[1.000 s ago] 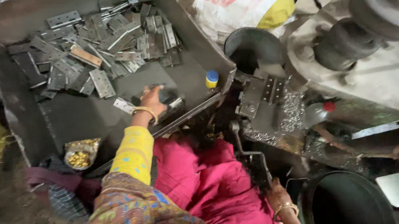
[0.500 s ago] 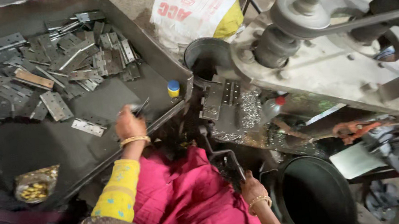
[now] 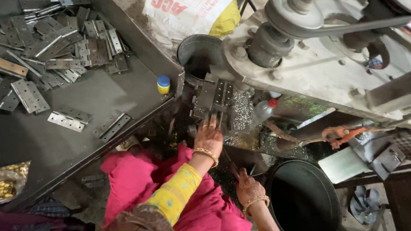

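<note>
A: Start at the left hand. It reaches up to the dark metal fixture of the machine, fingers spread against its lower edge. Whether it pinches a hinge plate there I cannot tell; the fingertips hide the spot.

B: And the right hand?

A: Lower down, closed around a dark lever handle just beside the rim of the black drum. That pairing is my worry: one hand on a lever, the other with fingers right at the fixture. A slip could trap fingertips.

B: Anything loose near it?

A: Bright metal shavings lie heaped just right of the fixture, sharp to a bare palm I would judge. The bangle and the loose pink cloth sit close below the working parts, and the belt and pulley above run unguarded.

B: Room to move?

A: Tight. The steel tray's raised edge walls the left side, the grey machine body closes the right, and the drum blocks low right. The clear way out for the left hand is straight back toward the lap.

B: The hinges?

A: Most are piled at the tray's far corner, a few single ones lie nearer, well apart from the hands, with a small yellow bottle near the tray corner
</note>
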